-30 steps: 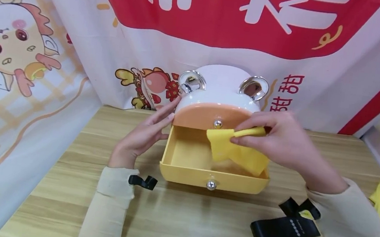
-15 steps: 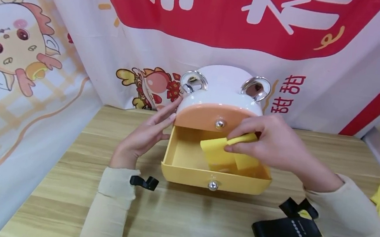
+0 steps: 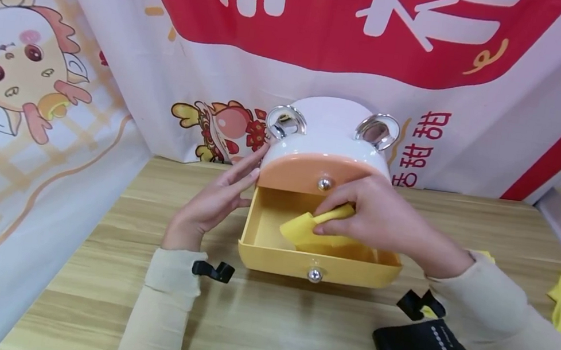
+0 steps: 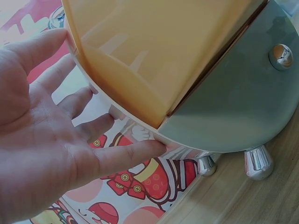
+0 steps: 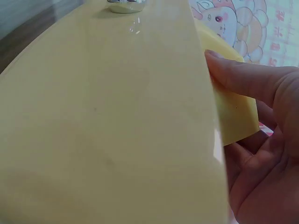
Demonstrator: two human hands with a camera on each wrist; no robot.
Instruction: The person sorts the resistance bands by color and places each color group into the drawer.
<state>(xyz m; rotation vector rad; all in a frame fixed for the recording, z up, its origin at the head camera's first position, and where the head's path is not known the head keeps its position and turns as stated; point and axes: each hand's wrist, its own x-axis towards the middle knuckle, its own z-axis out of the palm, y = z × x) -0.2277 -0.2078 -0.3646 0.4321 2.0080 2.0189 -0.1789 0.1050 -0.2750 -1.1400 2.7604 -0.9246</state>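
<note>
It's a small corner, home or shop I can't tell: a wooden table (image 3: 262, 334) under the fingers (image 4: 126, 156), red-and-white cloth (image 3: 316, 46) hanging behind them, and cartoon cloth (image 3: 17, 64) to their left.

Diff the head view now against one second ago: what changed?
Right hand moved leftward and lower, carrying the pinched yellow sheet deeper into the drawer. Nothing newly grasped or released. Left hand stayed against the cabinet; drawer stayed open.
</note>
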